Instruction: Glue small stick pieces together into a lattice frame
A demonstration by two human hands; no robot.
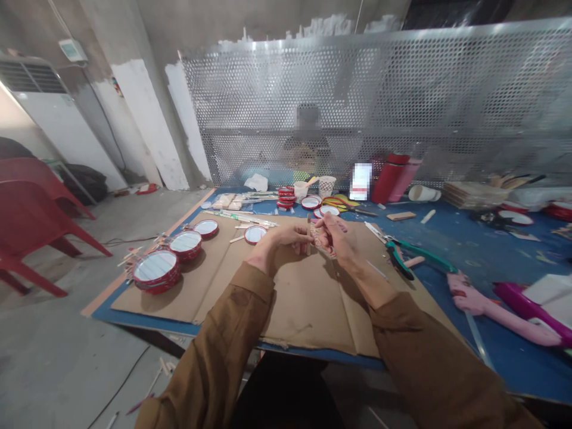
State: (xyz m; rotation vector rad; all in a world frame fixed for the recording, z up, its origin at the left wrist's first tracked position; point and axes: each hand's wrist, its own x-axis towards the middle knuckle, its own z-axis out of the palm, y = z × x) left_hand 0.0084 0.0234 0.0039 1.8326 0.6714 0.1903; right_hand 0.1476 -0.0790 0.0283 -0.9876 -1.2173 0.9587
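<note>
My left hand (291, 236) is closed over the middle of a cardboard sheet (308, 316), pinching a thin, flat wooden stick (308, 223) that stands upright. Close beside it, my right hand (336, 237) has its fingers curled together. A small pale piece with a reddish pattern (315, 236) shows between the hands; I cannot tell which fingers hold it. Behind my left wrist lies a round red-rimmed lid (256, 234). Three red round tins with pale tops, large (156, 271), medium (185, 245) and small (206, 229), line the sheet's left side, small sticks at their outer edges.
Green-handled cutters (399, 260) and a pink tool resembling a glue gun (482, 301) lie to the right on the blue table (451, 247). Toward the perforated metal screen (259, 101) stand paper cups (328, 186), a phone (361, 182) and a red bottle (389, 179).
</note>
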